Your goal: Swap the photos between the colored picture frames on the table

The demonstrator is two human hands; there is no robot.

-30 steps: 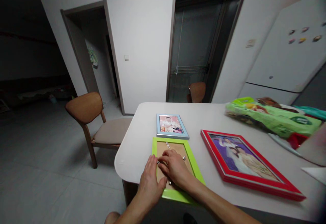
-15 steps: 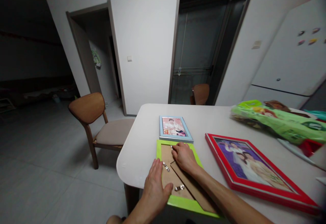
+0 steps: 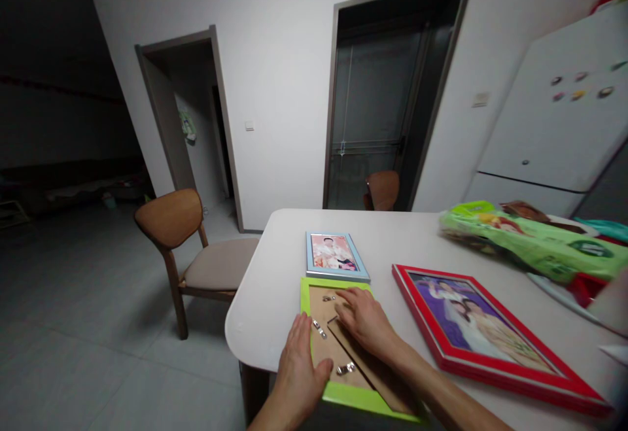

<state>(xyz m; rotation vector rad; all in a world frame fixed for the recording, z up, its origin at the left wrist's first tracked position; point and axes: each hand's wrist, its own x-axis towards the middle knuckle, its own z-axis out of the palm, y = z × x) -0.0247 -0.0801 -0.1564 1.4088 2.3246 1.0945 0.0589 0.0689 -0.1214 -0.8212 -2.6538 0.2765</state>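
A lime-green picture frame [image 3: 353, 397] lies face down at the table's near edge, its brown backing board [image 3: 320, 349] showing. Metal clips sit on the board: one near the top [image 3: 328, 298], one at the left [image 3: 319, 329] and one low down [image 3: 345, 369]. A brown stand leg [image 3: 363, 362] runs along the board, partly under my right forearm. My left hand [image 3: 300, 362] rests on the frame's left side, fingers stretched and thumb apart. Over the upper right of the back is my right hand [image 3: 366, 318], its fingers loosely bent just right of the top clip; their tips are partly hidden.
Beyond the green frame lies a light-blue picture frame [image 3: 362, 267], face up. A large red picture frame [image 3: 444, 349] is to the right. Green packaging [image 3: 540, 241] lies at the far right of the white table [image 3: 265, 307]. A wooden chair [image 3: 169, 218] stands left.
My right fingers have come off the top clip and shifted slightly right, so that clip shows more fully. The left hand keeps its place on the frame. The camera view has tilted up a little.
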